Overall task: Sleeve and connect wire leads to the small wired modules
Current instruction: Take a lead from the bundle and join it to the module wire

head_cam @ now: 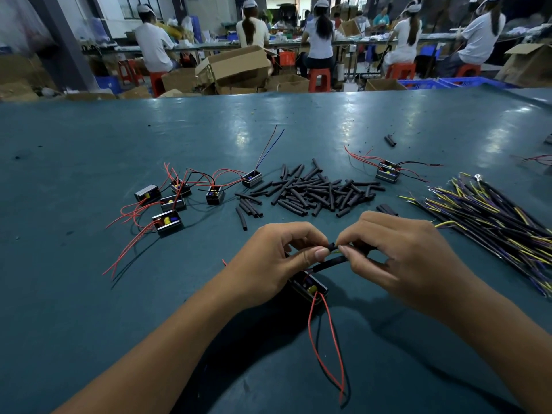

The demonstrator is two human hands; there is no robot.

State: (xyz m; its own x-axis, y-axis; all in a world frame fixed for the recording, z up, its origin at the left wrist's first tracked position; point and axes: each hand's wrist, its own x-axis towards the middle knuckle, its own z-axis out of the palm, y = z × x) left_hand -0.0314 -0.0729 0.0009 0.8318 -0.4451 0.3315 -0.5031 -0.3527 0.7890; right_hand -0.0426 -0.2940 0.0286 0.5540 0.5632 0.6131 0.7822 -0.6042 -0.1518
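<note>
- Head view: left hand point(277, 258) and right hand point(397, 252) meet near the counter's point(89, 294) front edge, each grip pinching a black sleeve point(334, 260) over a lead.
- Module point(309, 286) in work lies under the left hand.
- Six modules point(168, 222) at left and one point(387, 171) at right show bare leads, apparently unsleeved.
- Sleeve pile point(316, 191) and wire bundle point(493, 216) remain; most work seems left.

No readable text anywhere in this shot

Looked over the small modules point(168, 221) on the left, the black sleeve pieces point(316, 189) in the middle, the wire bundle point(490, 213) on the right and the cardboard boxes point(239, 67) far behind the table: any print there is too small or blurry to make out.
</note>
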